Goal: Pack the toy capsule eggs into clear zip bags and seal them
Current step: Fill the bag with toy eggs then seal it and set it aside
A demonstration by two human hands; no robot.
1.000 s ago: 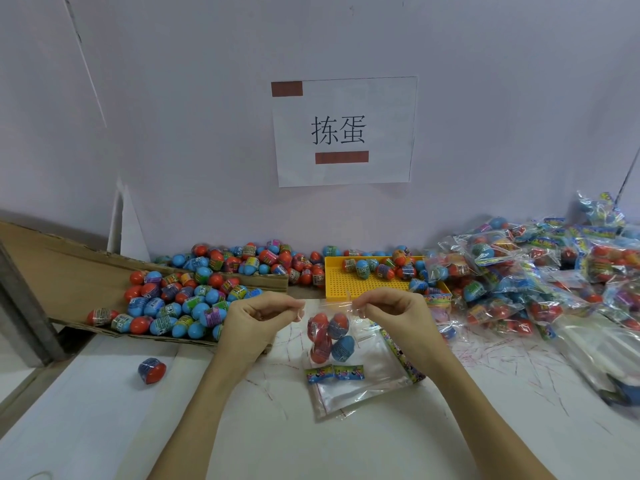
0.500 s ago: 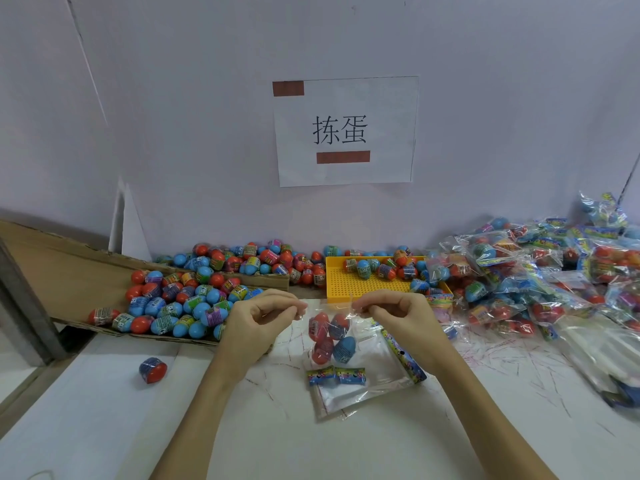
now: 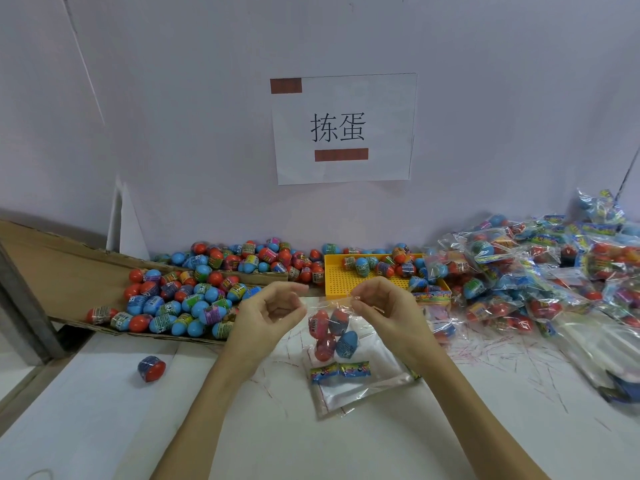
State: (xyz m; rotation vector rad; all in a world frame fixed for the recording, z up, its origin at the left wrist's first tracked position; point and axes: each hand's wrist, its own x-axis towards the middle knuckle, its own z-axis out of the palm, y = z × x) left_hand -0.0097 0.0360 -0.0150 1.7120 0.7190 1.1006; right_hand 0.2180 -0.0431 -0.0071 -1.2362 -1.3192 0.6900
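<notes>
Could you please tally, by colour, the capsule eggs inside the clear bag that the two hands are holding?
In the clear zip bag, pinched at its top by the left hand and the right hand:
Mostly red eggs: 3
Mostly blue eggs: 1
Total: 4 eggs

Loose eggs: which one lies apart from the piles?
The blue-and-red egg alone on the white table, left of the left hand; every other loose egg sits in the cardboard or by the wall.

Red and blue eggs (image 3: pixel 330 332) in clear bag (image 3: pixel 360 386); beside it, perforated yellow tray (image 3: pixel 349 280), white table (image 3: pixel 104 427).
</notes>
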